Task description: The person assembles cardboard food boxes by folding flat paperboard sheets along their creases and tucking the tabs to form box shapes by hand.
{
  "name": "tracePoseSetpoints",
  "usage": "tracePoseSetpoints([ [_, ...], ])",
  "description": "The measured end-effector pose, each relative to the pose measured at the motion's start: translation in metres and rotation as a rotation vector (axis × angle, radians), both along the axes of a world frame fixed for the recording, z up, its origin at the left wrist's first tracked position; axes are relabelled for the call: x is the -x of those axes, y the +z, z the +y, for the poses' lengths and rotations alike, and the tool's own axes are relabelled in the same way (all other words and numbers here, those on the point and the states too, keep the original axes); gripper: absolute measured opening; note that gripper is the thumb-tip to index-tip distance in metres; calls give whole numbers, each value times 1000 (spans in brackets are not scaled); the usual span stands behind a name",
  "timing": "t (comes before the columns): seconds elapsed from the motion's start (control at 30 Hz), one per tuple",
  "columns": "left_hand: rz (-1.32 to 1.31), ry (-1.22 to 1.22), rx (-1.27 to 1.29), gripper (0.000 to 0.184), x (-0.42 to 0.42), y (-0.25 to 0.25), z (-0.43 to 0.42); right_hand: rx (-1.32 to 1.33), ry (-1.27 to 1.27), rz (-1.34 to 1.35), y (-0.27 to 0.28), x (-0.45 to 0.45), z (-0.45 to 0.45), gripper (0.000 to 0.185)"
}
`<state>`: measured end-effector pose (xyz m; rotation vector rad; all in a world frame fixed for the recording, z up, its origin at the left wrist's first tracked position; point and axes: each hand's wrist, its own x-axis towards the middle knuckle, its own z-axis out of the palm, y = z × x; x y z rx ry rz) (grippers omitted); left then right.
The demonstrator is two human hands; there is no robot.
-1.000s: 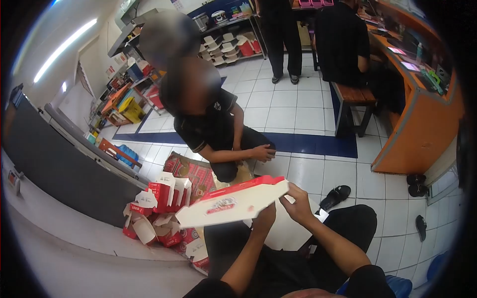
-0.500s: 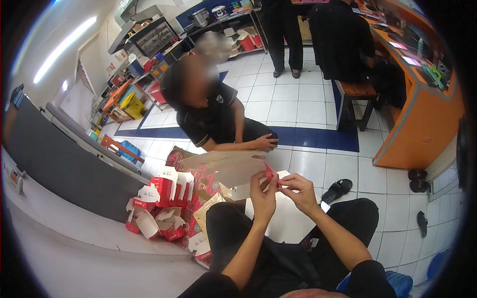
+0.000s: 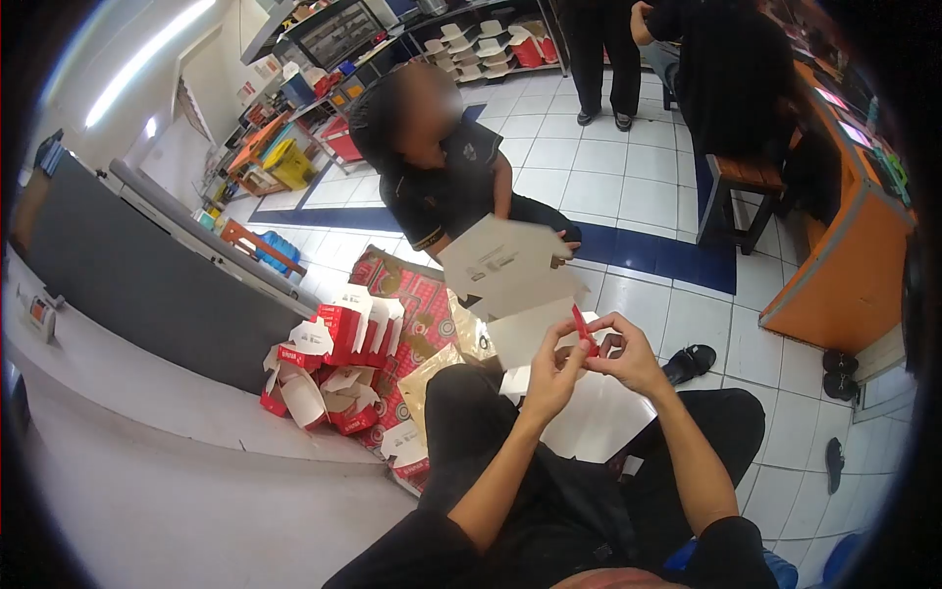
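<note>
My left hand pinches the red edge of a white cardboard box blank above my lap. Beside it, the thumb and fingers of my right hand close on the same red flap, which is bent up. The blank's large white panel, with small grey print, fans out away from me toward the person seated opposite. Under my hands a white cardboard sheet lies across my lap, partly covered by my forearms and fingers.
Folded red-and-white boxes are piled at left by a red patterned mat. A person in black sits facing me. Others are near the orange counter. A black sandal lies on the tiles at right.
The view has shifted, so the scene sits lower and further right. The blank's panel has swung from nearly edge-on to facing me more, while both hands stay on its red flap.
</note>
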<state>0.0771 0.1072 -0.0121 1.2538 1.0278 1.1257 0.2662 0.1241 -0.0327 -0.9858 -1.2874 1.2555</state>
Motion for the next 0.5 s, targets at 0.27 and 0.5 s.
tracePoseSetpoints([
  [0.27,218,27,-25,41,28,20,-11,6,-5,64,18,-13,4,32],
  [0.5,473,-88,-193,39,38,11,-10,-43,-28,-200,0,-17,12,33],
])
